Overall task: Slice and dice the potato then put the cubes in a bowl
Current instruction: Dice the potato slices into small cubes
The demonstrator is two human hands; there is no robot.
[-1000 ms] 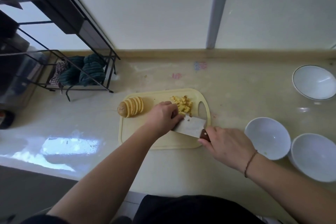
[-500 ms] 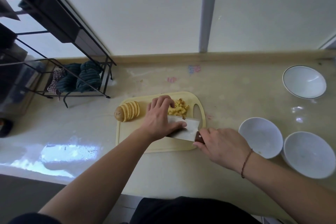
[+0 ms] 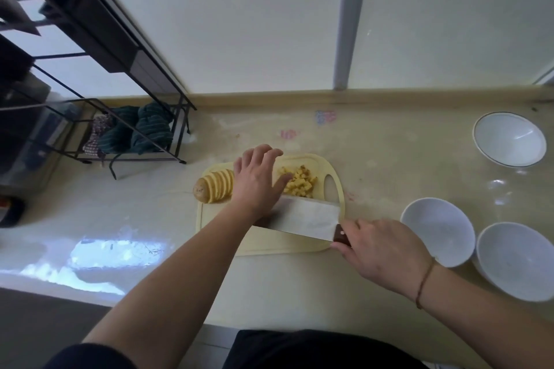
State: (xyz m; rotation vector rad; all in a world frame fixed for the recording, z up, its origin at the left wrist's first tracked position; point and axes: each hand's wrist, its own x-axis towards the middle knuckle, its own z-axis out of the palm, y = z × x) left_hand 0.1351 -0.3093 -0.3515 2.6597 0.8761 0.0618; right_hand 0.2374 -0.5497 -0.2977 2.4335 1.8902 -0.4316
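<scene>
Head view: the left hand [image 3: 256,181] covers the middle of the cutting board [image 3: 269,246], hiding whatever lies beneath the palm. The cleaver [image 3: 302,217] blade tip runs under the left wrist; its dark handle is largely hidden inside the right hand [image 3: 380,252].

Left hand is released, fingers spread and extended over the board, between the sliced potato [image 3: 214,187] on the left and the potato cubes [image 3: 299,181] piled at the far right corner; contact with either cannot be told. Right hand grasps the cleaver handle, blade laid nearly flat, just short of the cubes.

Three white bowls sit right of the board: the nearest bowl [image 3: 437,231], the outer bowl [image 3: 515,260] touching it, the far bowl [image 3: 509,139] well apart. Counter [image 3: 374,165] lies bare between board and bowls.
</scene>
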